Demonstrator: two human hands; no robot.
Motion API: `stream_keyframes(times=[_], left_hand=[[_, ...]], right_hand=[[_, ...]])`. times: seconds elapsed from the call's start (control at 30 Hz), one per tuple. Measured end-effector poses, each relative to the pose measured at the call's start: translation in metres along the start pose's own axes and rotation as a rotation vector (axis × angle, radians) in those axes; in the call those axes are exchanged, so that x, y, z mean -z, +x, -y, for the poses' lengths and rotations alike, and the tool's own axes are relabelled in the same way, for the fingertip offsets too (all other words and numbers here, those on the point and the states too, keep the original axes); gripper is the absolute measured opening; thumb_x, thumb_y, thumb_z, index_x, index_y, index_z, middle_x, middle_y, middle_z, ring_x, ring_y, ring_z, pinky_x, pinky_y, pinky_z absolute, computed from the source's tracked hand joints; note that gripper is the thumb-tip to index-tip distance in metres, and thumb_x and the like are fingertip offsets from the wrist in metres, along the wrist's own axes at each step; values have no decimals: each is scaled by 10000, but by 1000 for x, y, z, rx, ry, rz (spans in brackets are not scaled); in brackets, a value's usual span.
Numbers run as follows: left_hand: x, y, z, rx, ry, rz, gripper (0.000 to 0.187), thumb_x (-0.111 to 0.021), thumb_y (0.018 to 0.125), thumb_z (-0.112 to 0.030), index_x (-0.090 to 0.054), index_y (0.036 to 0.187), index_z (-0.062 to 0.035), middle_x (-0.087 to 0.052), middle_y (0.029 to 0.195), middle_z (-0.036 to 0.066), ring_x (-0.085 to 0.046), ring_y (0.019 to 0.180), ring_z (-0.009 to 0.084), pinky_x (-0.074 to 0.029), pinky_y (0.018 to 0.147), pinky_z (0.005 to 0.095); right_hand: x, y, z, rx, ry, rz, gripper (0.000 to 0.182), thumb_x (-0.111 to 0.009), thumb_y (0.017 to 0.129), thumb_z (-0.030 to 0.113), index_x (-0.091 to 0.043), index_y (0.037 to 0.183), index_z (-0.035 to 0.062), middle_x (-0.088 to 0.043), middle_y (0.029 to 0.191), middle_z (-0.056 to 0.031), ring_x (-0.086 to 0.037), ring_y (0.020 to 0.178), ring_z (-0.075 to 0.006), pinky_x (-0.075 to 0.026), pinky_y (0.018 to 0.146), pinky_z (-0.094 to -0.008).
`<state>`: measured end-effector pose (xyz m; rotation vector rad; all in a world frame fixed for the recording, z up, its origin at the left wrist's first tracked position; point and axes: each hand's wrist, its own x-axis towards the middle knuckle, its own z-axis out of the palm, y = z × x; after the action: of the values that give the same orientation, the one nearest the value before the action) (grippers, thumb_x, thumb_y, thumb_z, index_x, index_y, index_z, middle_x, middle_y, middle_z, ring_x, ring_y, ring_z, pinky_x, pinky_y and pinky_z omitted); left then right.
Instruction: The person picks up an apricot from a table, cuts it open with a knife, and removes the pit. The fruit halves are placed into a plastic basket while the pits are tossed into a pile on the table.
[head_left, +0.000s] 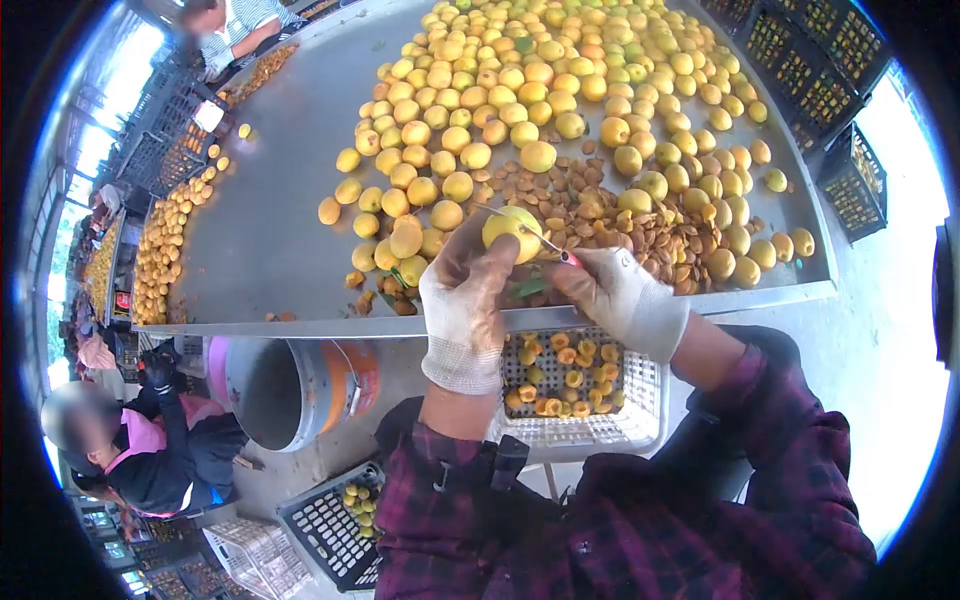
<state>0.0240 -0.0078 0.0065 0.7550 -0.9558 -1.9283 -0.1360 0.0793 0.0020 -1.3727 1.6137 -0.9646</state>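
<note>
In a white glove, my left hand (466, 300) is wrapped round a yellow apricot (508, 226), thumb pressed on its near side. My right hand (628, 298), gloved too, grips a small knife (569, 258) by its red handle. Its thin blade reaches left to the apricot and overlaps it. Both hands are above the near edge of a metal table (290, 200). Brown apricot pits (660, 240) lie heaped just past the right hand, and a large spread of whole apricots (480, 90) covers the table beyond.
Below the table edge stands a white crate (610, 430) with halved apricots. A large bucket (265, 385) and a black crate (330, 520) are at lower left. One person (150, 440) sits at left, another (235, 30) works at the far side. Stacked crates (815, 50) stand at right.
</note>
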Motion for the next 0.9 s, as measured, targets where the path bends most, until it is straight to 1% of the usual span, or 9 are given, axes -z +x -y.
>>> stream_keyframes(times=[0.07, 0.2, 0.47, 0.53, 0.63, 0.67, 0.77, 0.83, 0.9], left_hand=[[-1, -3, 1, -41, 141, 14, 404, -665, 903, -101, -560, 1260, 56, -649, 1164, 125, -645, 1016, 211, -521, 866, 336], [2, 4, 11, -29, 32, -50, 350, -663, 904, -111, -584, 1198, 61, -660, 1125, 139, -661, 974, 214, -547, 815, 339], [-11, 8, 11, -71, 111, -162, 397, -770, 822, -96, -620, 1154, 61, -671, 950, 37, -582, 716, 77, -456, 605, 231], [-6, 9, 10, -59, 162, -162, 370, -766, 815, -86, -632, 1129, 57, -671, 939, 34, -587, 716, 81, -461, 613, 231], [-6, 10, 5, -76, 208, -161, 312, -749, 798, -58, -656, 1074, 53, -674, 914, 41, -611, 745, 100, -481, 644, 235], [-5, 9, 4, -61, 187, -118, 326, -718, 826, -77, -635, 1111, 58, -671, 960, 63, -627, 815, 134, -500, 710, 264], [-4, 4, 3, -57, 136, -23, 349, -677, 857, -98, -608, 1157, 68, -671, 1010, 89, -647, 883, 173, -518, 779, 290], [-4, 5, -1, -88, 114, 40, 357, -667, 860, -99, -604, 1166, 73, -672, 1013, 93, -650, 882, 179, -517, 782, 286], [-6, 8, -3, -41, 167, 80, 393, -640, 869, -111, -582, 1208, 81, -676, 1040, 115, -654, 932, 203, -513, 844, 302]], right_hand=[[-1, -4, -2, 8, -23, 15, 486, -501, 1006, 450, -665, 1001, -8, -622, 707, -186, -587, 627, -249, -463, 609, -392], [-33, -8, 10, -245, 400, -32, 596, -530, 964, 556, -653, 932, -26, -557, 705, -17, -499, 686, -110, -447, 613, -330], [-22, 2, -4, 68, 85, -92, 604, -532, 965, 549, -659, 939, -41, -616, 669, -51, -614, 613, -195, -476, 573, -344], [-26, -4, 14, -232, 496, 106, 673, -501, 941, 633, -644, 871, -22, -537, 578, -29, -510, 470, -142, -393, 445, -292], [-12, -10, 22, -329, 826, 397, 722, -454, 918, 705, -613, 813, 9, -439, 514, 8, -377, 392, -79, -260, 381, -244], [-12, -12, 23, -350, 817, 429, 770, -364, 927, 736, -605, 830, 11, -387, 501, 31, -351, 404, -57, -231, 400, -227], [-9, -15, 21, -236, 838, 442, 742, -443, 910, 726, -605, 784, 13, -423, 514, 12, -352, 383, -82, -232, 375, -248], [-9, -6, 15, -303, 592, 340, 731, -463, 917, 701, -641, 817, -1, -484, 555, -14, -439, 438, -96, -308, 411, -254], [-15, 4, 3, 113, 121, -82, 708, -485, 920, 679, -679, 868, 0, -534, 601, -24, -503, 515, -98, -370, 469, -262]])
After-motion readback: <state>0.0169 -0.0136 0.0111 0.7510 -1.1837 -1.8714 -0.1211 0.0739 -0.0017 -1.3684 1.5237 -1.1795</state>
